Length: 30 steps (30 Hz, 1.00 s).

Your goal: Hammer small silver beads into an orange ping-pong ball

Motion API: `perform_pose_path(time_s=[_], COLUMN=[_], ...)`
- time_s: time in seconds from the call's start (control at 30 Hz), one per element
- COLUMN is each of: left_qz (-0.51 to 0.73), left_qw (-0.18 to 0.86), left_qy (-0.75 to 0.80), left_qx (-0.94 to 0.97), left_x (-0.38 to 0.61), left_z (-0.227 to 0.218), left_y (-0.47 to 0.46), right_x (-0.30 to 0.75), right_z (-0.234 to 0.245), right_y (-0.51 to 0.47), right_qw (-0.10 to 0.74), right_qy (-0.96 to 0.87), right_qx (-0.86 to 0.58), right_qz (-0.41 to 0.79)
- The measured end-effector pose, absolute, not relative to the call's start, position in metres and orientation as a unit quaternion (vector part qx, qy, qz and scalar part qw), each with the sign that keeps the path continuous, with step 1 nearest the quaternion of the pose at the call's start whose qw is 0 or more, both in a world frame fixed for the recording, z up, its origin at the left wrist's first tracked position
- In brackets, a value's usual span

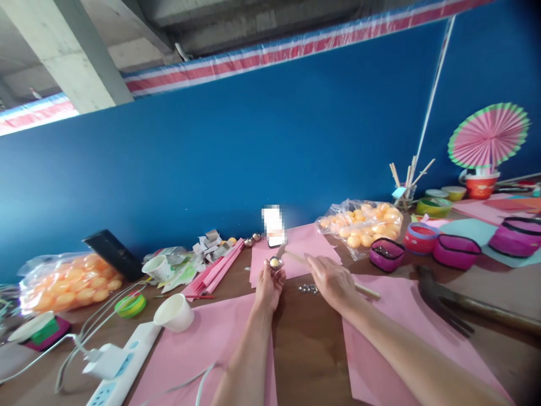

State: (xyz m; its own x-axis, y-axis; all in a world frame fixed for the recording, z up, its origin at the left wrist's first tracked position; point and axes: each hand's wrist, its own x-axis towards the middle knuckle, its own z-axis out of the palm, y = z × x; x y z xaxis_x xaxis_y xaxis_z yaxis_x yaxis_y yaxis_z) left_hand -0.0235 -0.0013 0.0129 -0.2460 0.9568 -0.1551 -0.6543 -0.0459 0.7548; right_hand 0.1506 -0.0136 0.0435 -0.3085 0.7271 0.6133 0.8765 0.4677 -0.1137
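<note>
We see the person's left hand [270,286] and right hand [333,282], both bare. The left hand is slim, its fingers slender, and it narrows to a bare left wrist [264,309]. Behind that, we find a smooth, bare left forearm [247,355] that thickens toward the bottom edge. The right hand shows us a broad, rounded back and a bare right wrist [350,306]. The right forearm [399,345] is bare too, long and tapered in outline, widest where the edge cuts it off. Fingernails are too small for us to make out.
</note>
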Motion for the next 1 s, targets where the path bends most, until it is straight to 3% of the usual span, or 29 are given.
perform_pose_path(time_s=[1.0], left_qz=[0.708], left_qw=[0.564], left_qy=[0.362], left_qx=[0.222], left_x=[-0.0212], left_z=[0.0120], left_y=[-0.0007], right_x=[0.1511], right_z=[0.0457], right_y=[-0.0160], right_qw=[0.285], right_qy=[-0.813], right_qx=[-0.488], right_qz=[-0.138])
